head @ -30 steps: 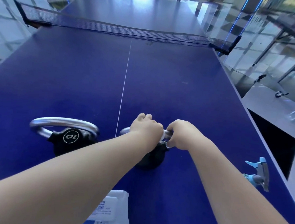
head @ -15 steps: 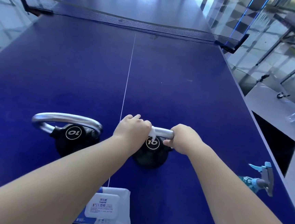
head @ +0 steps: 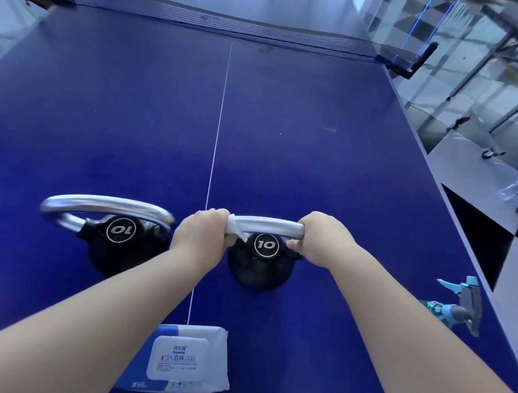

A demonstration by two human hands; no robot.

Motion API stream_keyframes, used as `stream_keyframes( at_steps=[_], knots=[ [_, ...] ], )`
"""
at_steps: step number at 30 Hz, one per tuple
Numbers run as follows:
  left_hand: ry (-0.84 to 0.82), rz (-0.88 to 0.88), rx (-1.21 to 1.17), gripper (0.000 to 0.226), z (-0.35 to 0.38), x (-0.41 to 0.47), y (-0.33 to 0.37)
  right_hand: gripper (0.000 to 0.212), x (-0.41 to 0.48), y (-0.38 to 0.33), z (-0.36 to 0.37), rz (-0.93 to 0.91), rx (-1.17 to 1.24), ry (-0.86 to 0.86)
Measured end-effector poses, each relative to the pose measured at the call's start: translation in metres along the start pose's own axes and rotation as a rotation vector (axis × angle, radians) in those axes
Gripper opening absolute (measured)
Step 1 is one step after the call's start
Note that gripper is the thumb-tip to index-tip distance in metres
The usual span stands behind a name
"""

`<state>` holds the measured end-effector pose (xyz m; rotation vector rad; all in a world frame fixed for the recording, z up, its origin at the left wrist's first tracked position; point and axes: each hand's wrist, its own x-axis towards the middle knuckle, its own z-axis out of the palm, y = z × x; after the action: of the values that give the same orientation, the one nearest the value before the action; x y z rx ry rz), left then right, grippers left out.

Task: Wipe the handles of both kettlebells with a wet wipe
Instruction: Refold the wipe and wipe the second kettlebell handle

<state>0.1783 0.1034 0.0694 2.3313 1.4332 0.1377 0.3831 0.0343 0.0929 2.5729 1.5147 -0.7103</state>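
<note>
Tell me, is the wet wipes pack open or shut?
Shut: the white flap lid of the wet wipes pack lies flat, no wipe sticking out.

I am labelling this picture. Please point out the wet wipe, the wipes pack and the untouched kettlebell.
wet wipe (head: 235, 228): head view, white fold on the handle.
wipes pack (head: 178, 358): head view, lid label.
untouched kettlebell (head: 106, 206): head view, handle top.

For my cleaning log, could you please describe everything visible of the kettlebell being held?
The right kettlebell stands upright on the blue table, just right of its white centre line. Its round black body bears a ringed "10"; its handle looks like polished metal. The left hand presses a white wipe around one end; the right hand grips the other.
</note>
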Motion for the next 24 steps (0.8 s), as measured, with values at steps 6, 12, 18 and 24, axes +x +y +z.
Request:
stream_keyframes(
  at_steps=[6,12,18,24],
  knots=[
    [-0.072,-0.228,-0.494,0.017,0.015,-0.007,0.004,0.025,0.000,0.000,0.000,0.003,-0.028,0.000],
    [-0.304,0.023,0.381,0.032,0.047,-0.006,-0.010,0.027,-0.001,-0.002,0.000,0.020,-0.040,-0.012],
    [-0.172,-0.325,-0.378,0.035,0.045,-0.008,0.006,0.026,-0.002,-0.004,0.000,0.016,-0.039,0.011],
    [0.004,-0.317,-0.441,0.033,0.039,0.001,0.004,0.024,-0.004,-0.004,0.000,0.030,-0.029,0.014]
  ],
)
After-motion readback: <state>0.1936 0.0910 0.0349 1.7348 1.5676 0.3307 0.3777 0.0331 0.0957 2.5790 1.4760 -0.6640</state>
